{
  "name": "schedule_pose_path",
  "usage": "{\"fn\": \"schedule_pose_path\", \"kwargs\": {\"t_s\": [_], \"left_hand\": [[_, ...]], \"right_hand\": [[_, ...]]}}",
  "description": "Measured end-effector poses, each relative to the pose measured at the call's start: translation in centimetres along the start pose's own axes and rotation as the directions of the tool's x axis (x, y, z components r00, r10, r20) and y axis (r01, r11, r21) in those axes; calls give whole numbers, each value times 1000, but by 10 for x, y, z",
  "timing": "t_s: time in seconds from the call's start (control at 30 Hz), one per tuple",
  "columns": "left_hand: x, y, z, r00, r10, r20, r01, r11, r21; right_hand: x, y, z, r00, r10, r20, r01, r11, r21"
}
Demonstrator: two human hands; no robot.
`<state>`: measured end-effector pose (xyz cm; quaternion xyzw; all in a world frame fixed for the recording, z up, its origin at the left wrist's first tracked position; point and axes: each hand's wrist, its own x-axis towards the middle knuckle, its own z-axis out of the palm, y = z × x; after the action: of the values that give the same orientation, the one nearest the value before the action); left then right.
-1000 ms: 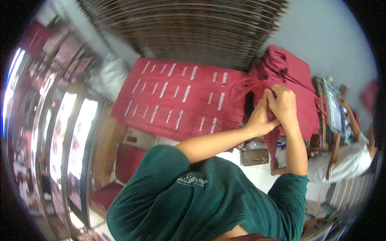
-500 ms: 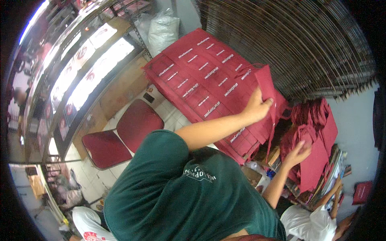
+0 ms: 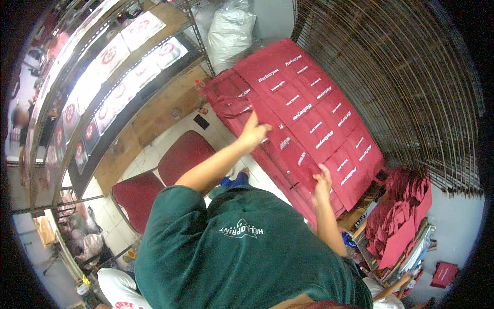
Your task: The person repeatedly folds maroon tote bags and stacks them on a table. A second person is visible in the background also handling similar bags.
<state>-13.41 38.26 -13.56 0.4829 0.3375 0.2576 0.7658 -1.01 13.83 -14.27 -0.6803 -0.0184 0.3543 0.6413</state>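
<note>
My left hand [image 3: 252,135] is over the near-left edge of a wide layer of red printed fabric bags. Its thumb and forefinger grip the edge of one red fabric bag [image 3: 289,162], whose white print is smeared by motion. Dark red straps [image 3: 232,106] lie just beyond that hand. Farther right, my right hand [image 3: 322,186] has its bent fingers at the same bag's other end. The bags below lie flat in overlapping rows, print side up, on a stack [image 3: 309,100].
A pile of loose red bags [image 3: 393,221] sits at the right, with another person's arm [image 3: 393,288] beyond it. Wire racks [image 3: 391,77] rise behind the stack. Two red chair pads [image 3: 185,154] and a shelf rack with printed sheets [image 3: 110,56] are at the left.
Both hands have moved left over the stack, with the view turning too. My right hand has left the loose pile, and the bag raised in my left hand is now low over the layer.
</note>
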Motion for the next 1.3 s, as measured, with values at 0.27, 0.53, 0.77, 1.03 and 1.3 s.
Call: {"fn": "schedule_pose_path", "kwargs": {"t_s": [0.27,0.53,0.77,1.03,1.3], "left_hand": [[94,71,-123,971,33,-238,-36,999,-8],[132,6,-217,915,84,-395,-127,988,-85],[161,-118,-242,790,-362,-494,338,930,-141],[177,-160,-258,796,-293,-530,341,940,-9],[184,-164,-266,856,-180,-485,245,967,72]], "right_hand": [[80,-34,147,957,-78,280,139,969,-204],[141,73,214,917,-187,353,262,948,-180],[209,179,229,928,-148,343,332,745,-578],[201,167,218,954,-50,295,200,840,-504],[187,163,109,965,-152,212,252,754,-607]]}}
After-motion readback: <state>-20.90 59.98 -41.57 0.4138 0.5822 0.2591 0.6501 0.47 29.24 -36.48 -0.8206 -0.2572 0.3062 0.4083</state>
